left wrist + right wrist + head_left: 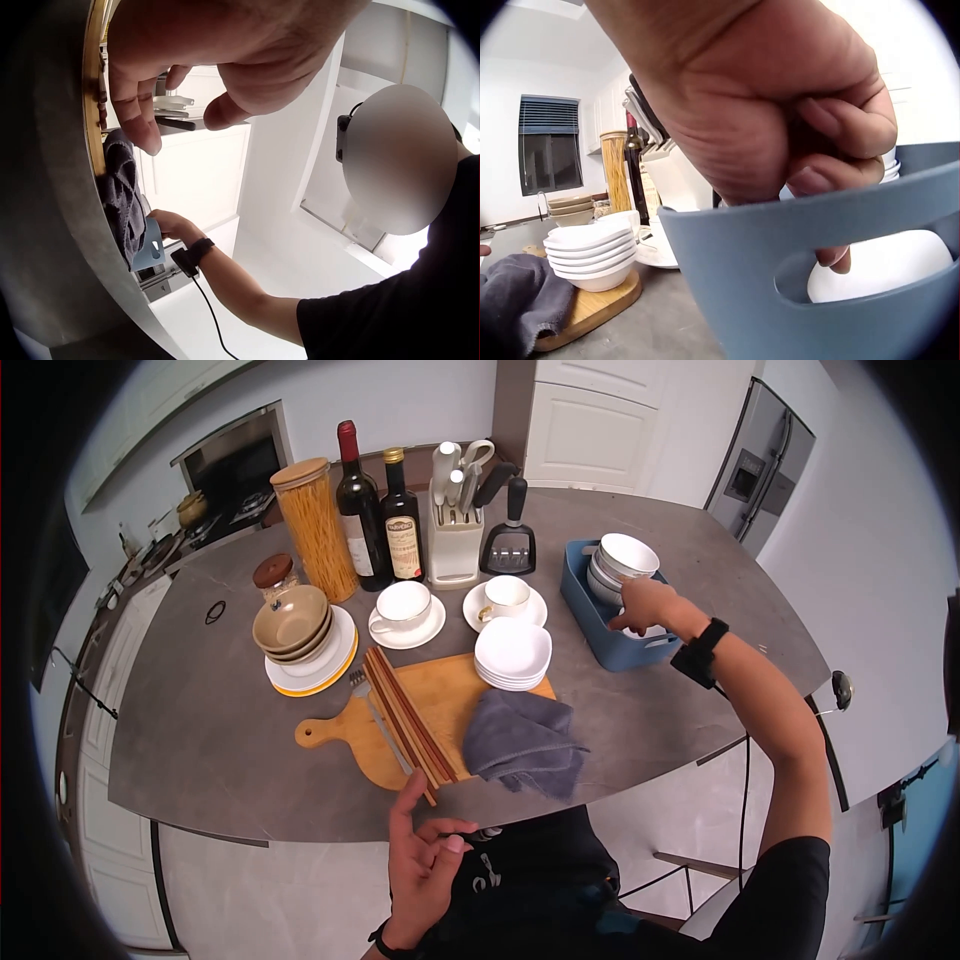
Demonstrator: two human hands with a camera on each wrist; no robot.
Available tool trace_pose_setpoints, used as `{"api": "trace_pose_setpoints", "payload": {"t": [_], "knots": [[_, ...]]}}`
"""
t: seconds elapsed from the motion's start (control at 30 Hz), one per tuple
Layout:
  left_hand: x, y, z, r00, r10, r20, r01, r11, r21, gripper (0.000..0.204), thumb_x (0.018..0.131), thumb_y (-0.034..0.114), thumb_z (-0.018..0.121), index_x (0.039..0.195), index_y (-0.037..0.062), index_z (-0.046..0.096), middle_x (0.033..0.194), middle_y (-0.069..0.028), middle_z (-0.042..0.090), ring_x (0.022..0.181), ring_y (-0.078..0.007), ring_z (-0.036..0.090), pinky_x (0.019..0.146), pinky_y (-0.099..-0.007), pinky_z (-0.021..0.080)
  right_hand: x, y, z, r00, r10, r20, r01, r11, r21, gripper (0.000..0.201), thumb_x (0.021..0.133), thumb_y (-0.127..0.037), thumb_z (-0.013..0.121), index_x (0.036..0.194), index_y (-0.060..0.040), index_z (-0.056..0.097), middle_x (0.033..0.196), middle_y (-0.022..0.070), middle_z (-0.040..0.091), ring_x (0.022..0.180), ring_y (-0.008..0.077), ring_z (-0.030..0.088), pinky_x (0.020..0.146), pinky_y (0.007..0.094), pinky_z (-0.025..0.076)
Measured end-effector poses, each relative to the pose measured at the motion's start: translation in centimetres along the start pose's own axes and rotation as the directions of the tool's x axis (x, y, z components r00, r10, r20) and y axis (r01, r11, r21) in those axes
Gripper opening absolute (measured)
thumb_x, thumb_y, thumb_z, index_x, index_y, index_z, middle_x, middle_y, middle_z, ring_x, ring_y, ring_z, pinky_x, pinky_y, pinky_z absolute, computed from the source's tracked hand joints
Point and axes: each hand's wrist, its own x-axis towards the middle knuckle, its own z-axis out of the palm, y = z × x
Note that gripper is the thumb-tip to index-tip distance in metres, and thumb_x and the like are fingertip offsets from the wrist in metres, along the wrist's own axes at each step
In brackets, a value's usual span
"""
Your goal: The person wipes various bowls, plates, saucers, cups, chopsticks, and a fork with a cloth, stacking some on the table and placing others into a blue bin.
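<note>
My right hand (648, 608) reaches down into the blue basket (600, 642) at the right. Its thumb and fingertip pinch the rim of a small white bowl (889, 262), seen through the basket's handle slot. A stack of white bowls (628, 556) stands behind that hand in the basket. My left hand (425, 870) hovers at the table's front edge, fingers loosely bent, with nothing in it. Just beyond it lie wooden chopsticks (408, 720) and a fork (380, 722) on the wooden cutting board (450, 685). Stacked square white bowls (513, 652) and a grey cloth (525, 740) are on the board's right side.
Two white cups, a left cup (403, 605) and a right cup (506, 596), sit on saucers behind the board. Brown bowls (290, 620) on plates stand left. Along the back are a pasta jar (318, 530), a wine bottle (362, 520), a darker bottle (403, 530) and a knife block (455, 545).
</note>
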Motion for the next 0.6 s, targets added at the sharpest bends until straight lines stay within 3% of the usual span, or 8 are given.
{"api": "trace_pose_setpoints", "payload": {"t": [0.03,0.07,0.1,0.17,0.27,0.5,0.57,0.6], "knots": [[-0.1,0.2,0.0,1.000,-0.001,0.000,0.001,1.000,0.002,0.068,0.098,0.013,0.063,0.153,-0.0006,0.025,0.163,-0.0145,0.026,0.104,-0.0194,0.067,0.079,-0.0298,0.057,0.1,-0.3,0.2,0.999,0.006,0.039,-0.006,1.000,-0.002,0.034,0.080,-0.039,0.080,0.078,-0.0050,0.078,0.066,0.0018,0.073,0.073,0.0188,0.074,0.072,0.0333,0.057],[-0.1,0.4,-0.1,1.000,-0.001,-0.001,0.001,1.000,0.004,0.069,0.098,0.013,0.063,0.153,-0.0007,0.025,0.163,-0.0145,0.026,0.104,-0.0193,0.067,0.079,-0.0298,0.057,-0.2,-0.5,0.0,0.996,-0.010,0.087,0.010,1.000,0.006,0.027,0.081,-0.026,0.073,0.091,-0.0006,0.078,0.079,0.0099,0.076,0.083,0.0253,0.075,0.076,0.0367,0.058],[-0.2,0.5,-0.2,1.000,0.000,-0.004,0.000,1.000,0.007,0.069,0.098,0.013,0.063,0.153,-0.0007,0.025,0.163,-0.0145,0.026,0.104,-0.0193,0.067,0.079,-0.0298,0.057,0.1,-0.5,0.3,0.996,-0.015,0.087,0.014,1.000,0.008,0.027,0.081,-0.026,0.073,0.091,-0.0006,0.078,0.079,0.0099,0.076,0.083,0.0253,0.075,0.076,0.0367,0.058],[-0.3,0.6,-0.7,0.999,-0.007,-0.033,0.008,1.000,0.021,0.069,0.097,0.013,0.063,0.154,-0.0004,0.025,0.163,-0.0140,0.027,0.105,-0.0191,0.066,0.079,-0.0300,0.057,1.0,0.0,1.4,0.998,0.013,0.064,-0.001,0.982,-0.190,0.029,0.079,-0.015,0.066,0.100,0.0033,0.076,0.096,0.0198,0.076,0.095,0.0333,0.074,0.080,0.0414,0.058],[-0.4,0.3,-0.9,0.999,-0.006,-0.044,0.006,1.000,0.013,0.069,0.097,0.013,0.063,0.154,-0.0004,0.025,0.163,-0.0141,0.027,0.106,-0.0192,0.066,0.080,-0.0300,0.057,2.0,0.8,2.4,0.998,0.023,0.064,-0.016,0.994,-0.106,0.032,0.077,-0.011,0.062,0.102,0.0058,0.074,0.108,0.0257,0.072,0.105,0.0386,0.071,0.083,0.0448,0.057],[-0.4,0.3,-0.7,1.000,-0.013,-0.022,0.013,1.000,-0.003,0.069,0.097,0.011,0.063,0.154,0.0003,0.025,0.163,-0.0133,0.027,0.105,-0.0190,0.066,0.080,-0.0302,0.057,0.4,1.2,0.1,0.989,-0.032,0.148,0.059,0.982,-0.181,0.030,0.080,-0.025,0.073,0.089,0.0031,0.076,0.089,0.0205,0.075,0.081,0.0331,0.074,0.074,0.0405,0.057],[-0.2,0.3,-0.7,1.000,-0.005,-0.017,0.005,1.000,0.003,0.069,0.097,0.010,0.063,0.154,0.0004,0.025,0.163,-0.0124,0.027,0.105,-0.0186,0.066,0.081,-0.0301,0.057,-1.6,-0.6,-2.7,0.999,-0.049,0.004,0.049,0.998,0.042,0.045,0.079,-0.042,0.079,0.079,0.0027,0.074,0.078,0.0177,0.073,0.069,0.0319,0.071,0.068,0.0391,0.056],[-0.2,0.3,-0.6,1.000,-0.009,-0.020,0.010,1.000,0.007,0.069,0.097,0.010,0.063,0.154,0.0004,0.025,0.163,-0.0124,0.027,0.105,-0.0186,0.066,0.081,-0.0301,0.057,-2.9,-2.7,-3.8,0.969,-0.185,-0.165,0.200,0.976,0.080,0.052,0.079,-0.048,0.079,0.076,0.0027,0.073,0.075,0.0169,0.072,0.069,0.0328,0.071,0.068,0.0395,0.056]]}}
